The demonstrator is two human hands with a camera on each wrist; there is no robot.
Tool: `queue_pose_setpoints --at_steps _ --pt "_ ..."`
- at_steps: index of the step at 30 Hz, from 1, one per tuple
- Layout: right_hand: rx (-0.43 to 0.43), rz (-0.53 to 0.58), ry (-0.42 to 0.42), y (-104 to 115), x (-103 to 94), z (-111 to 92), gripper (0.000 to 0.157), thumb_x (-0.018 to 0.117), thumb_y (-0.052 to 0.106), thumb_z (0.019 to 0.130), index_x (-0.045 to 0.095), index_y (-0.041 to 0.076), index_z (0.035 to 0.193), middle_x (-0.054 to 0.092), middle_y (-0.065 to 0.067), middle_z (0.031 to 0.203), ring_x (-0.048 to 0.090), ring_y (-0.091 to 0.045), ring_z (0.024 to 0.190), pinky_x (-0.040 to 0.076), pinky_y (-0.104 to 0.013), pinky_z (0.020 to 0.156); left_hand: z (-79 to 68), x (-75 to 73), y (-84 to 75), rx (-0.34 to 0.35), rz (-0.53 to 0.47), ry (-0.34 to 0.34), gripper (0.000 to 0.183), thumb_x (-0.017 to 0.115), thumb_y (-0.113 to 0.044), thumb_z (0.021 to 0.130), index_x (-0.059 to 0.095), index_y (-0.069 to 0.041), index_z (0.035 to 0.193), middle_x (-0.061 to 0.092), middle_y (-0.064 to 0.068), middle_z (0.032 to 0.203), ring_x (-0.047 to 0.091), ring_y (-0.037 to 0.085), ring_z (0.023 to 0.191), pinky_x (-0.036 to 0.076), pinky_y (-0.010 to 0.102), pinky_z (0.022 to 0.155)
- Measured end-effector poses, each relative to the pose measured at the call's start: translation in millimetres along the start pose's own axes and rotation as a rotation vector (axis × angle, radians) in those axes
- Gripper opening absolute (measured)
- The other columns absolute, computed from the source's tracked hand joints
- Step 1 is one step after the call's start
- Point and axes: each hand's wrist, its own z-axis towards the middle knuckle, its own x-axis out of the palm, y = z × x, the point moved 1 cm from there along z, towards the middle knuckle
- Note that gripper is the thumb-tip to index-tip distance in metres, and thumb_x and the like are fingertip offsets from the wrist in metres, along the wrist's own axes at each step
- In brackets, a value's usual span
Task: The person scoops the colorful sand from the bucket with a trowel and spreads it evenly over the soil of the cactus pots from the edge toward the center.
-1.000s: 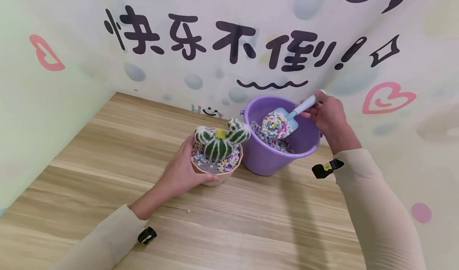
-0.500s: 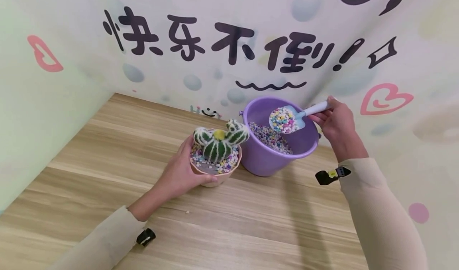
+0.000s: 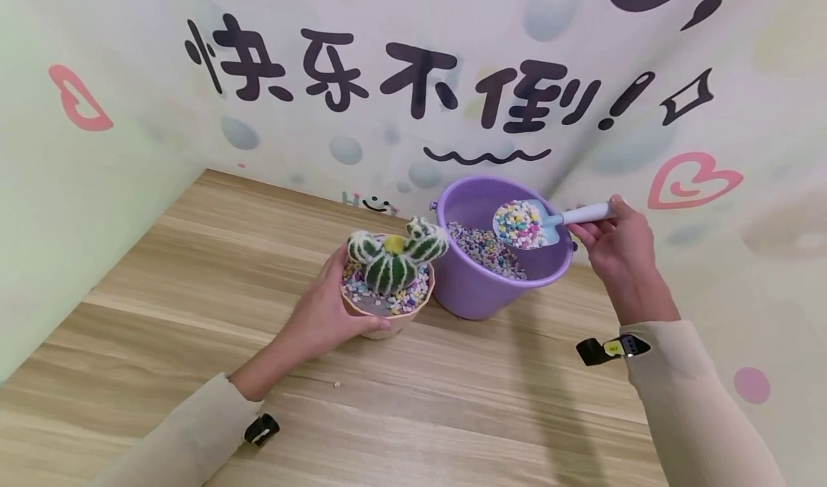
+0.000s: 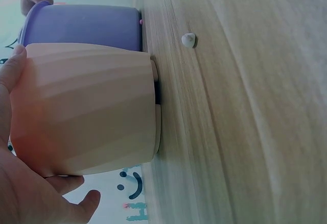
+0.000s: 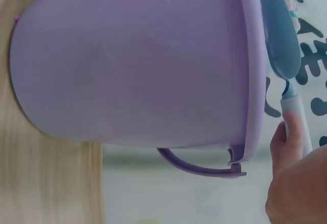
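Observation:
My left hand [image 3: 323, 304] grips a pale peach flowerpot [image 3: 390, 323] by its side, thumb in front near the rim. In it sits a fuzzy green cactus [image 3: 390, 268] with white ribs and a yellow top, ringed by coloured pebbles over a grey patch. My right hand [image 3: 623, 250] holds a small blue trowel [image 3: 550, 230] by its white handle, level above the purple bucket [image 3: 474, 289]. Colourful pebbles [image 3: 519, 223] heap the trowel's blade. More pebbles lie inside the bucket. In the left wrist view the pot [image 4: 87, 112] stands on the table beside the bucket.
One loose pebble [image 3: 336, 384] lies on the wooden table [image 3: 413, 422] in front of the pot. Behind stands a printed wall cloth [image 3: 362, 135] with large black characters, close to the bucket. The bucket's handle [image 5: 199, 170] hangs down its side.
My right hand has moved right and a little toward me, carrying the loaded trowel toward the bucket's right side. The left hand and flowerpot have stayed in place.

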Motion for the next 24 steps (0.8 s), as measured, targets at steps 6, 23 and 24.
queue_pose_setpoints --at_steps 6,23,24 --pt "0.002 0.068 -0.015 -5 -8.4 -13 0.029 0.055 0.026 0.099 0.041 0.015 0.122 0.056 -0.015 0.108 0.069 -0.031 0.096 0.054 -0.042 0.089 0.0 0.7 0.6 0.001 -0.003 -0.001 0.134 0.089 -0.052 0.058 0.007 -0.017 0.157 0.026 0.013 0.158 0.036 0.04 0.137 0.032 0.06 0.109" --pt "0.052 0.27 0.074 -18 -25.7 -59 0.03 0.059 0.021 0.098 0.045 0.016 0.123 0.053 -0.014 0.114 0.065 -0.033 0.1 0.048 -0.05 0.095 -0.1 1.2 0.8 -0.001 -0.001 0.0 0.133 0.09 -0.05 0.059 0.006 -0.02 0.157 0.026 0.012 0.157 0.036 0.04 0.137 0.032 0.06 0.109" --pt "0.062 0.283 0.074 -19 -26.7 -61 0.029 0.059 0.021 0.098 0.045 0.016 0.123 0.053 -0.014 0.114 0.065 -0.033 0.102 0.047 -0.051 0.096 0.0 1.1 0.7 -0.002 -0.003 0.001 0.133 0.09 -0.051 0.059 0.006 -0.02 0.157 0.026 0.012 0.157 0.036 0.039 0.138 0.032 0.06 0.109"
